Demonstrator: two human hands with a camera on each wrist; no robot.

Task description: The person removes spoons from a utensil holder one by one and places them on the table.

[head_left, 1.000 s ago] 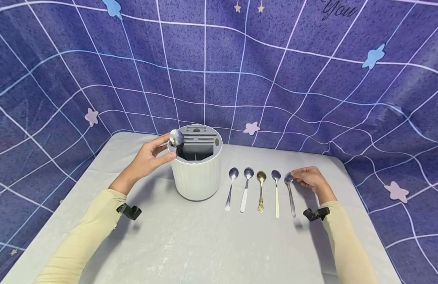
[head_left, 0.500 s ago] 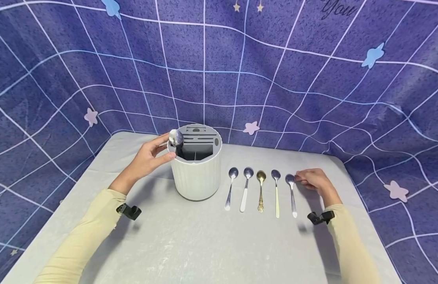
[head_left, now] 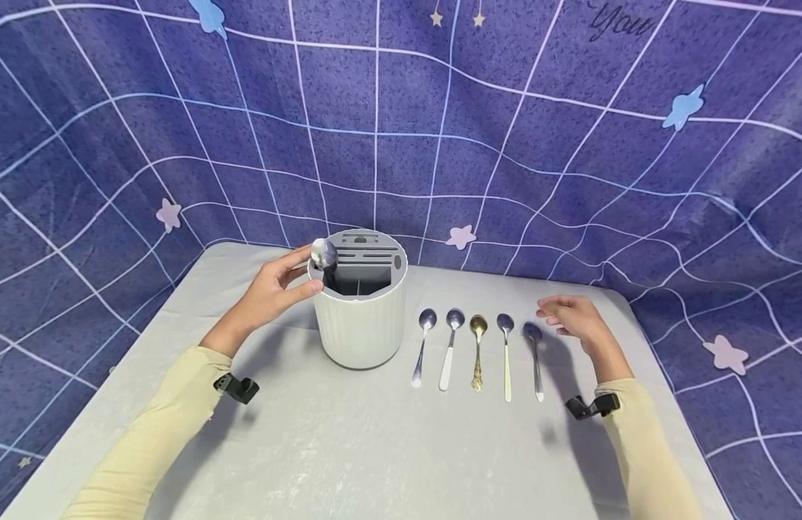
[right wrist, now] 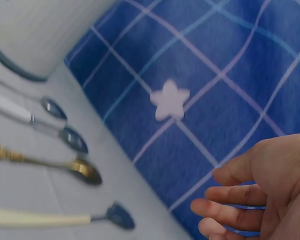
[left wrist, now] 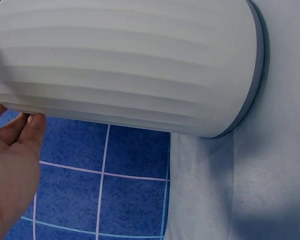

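My left hand (head_left: 271,289) holds the left side of a white ribbed utensil holder (head_left: 360,332), with the thumb at the front rim and fingers at the side. A spoon (head_left: 325,253) stands bowl-up in the holder close to that hand. In the left wrist view the fingers (left wrist: 32,131) touch the holder's wall. My right hand (head_left: 572,318) hovers with loose fingers just beyond the rightmost silver spoon (head_left: 535,357), holding nothing. That spoon lies on the table, bowl away from me. The right wrist view shows the same hand (right wrist: 270,190) apart from the spoons.
Left of the silver spoon lie a spoon with a pale yellow handle (head_left: 507,368), an ornate golden spoon (head_left: 478,354), a white-handled spoon (head_left: 449,361) and another silver spoon (head_left: 423,350). A purple grid-patterned cloth (head_left: 426,159) hangs behind the grey-covered table (head_left: 388,448).
My right hand has let go of the rightmost spoon and moved slightly right and up off it. That spoon now lies straighter, near its neighbours' angle. My left hand stays on the holder.
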